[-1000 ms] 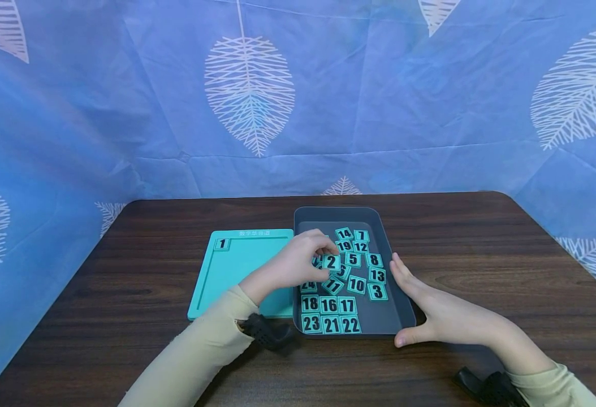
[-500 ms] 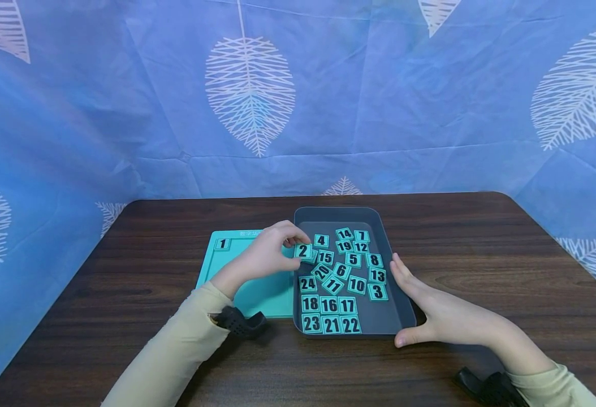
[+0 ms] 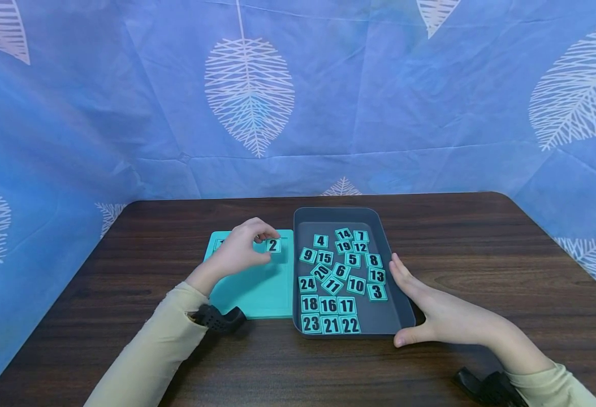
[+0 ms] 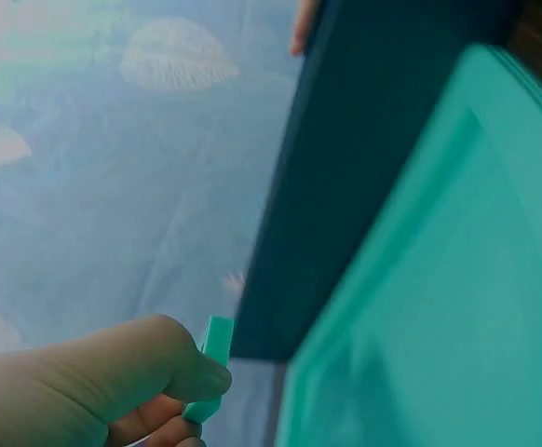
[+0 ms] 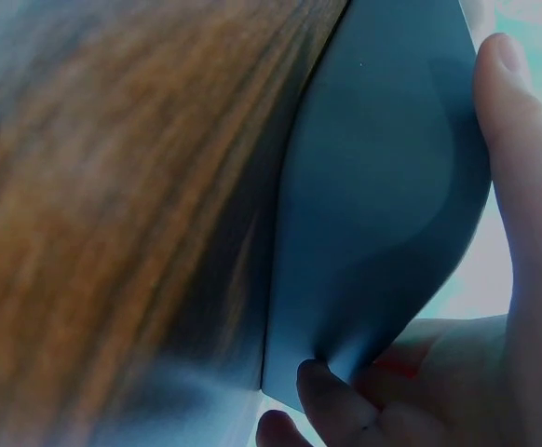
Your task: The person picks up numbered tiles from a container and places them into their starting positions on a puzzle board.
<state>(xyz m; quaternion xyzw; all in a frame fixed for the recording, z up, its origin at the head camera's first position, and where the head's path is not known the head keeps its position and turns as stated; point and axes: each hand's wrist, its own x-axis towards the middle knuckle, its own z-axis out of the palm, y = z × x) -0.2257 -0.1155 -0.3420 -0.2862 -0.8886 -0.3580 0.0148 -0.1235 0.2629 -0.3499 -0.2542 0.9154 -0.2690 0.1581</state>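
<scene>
Between the thumb and fingers of my left hand (image 3: 237,251) is the number 2 tile (image 3: 273,246), held above the upper part of the turquoise board (image 3: 252,294). The left wrist view shows the tile (image 4: 217,343) edge-on in the left hand (image 4: 103,377), beside the board (image 4: 457,289). Tile 1 (image 3: 219,243) lies at the board's upper left, partly hidden by that hand. My right hand (image 3: 440,314) rests with extended fingers against the right side of the dark tray (image 3: 402,316); the right wrist view shows the right hand (image 5: 439,386) touching the tray's wall (image 5: 373,186).
The tray stands against the board's right edge. Inside it lie several numbered tiles, with tiles 23 (image 3: 310,324), 21 (image 3: 331,324) and 22 (image 3: 350,324) along the near side. Beneath everything is a dark wooden table (image 3: 471,243), with blue leaf-patterned cloth (image 3: 328,113) behind.
My left hand has carried tile 2 leftward from over the tray to over the board, uncovering tiles 4, 9 and 15. The right hand has stayed at the tray's side.
</scene>
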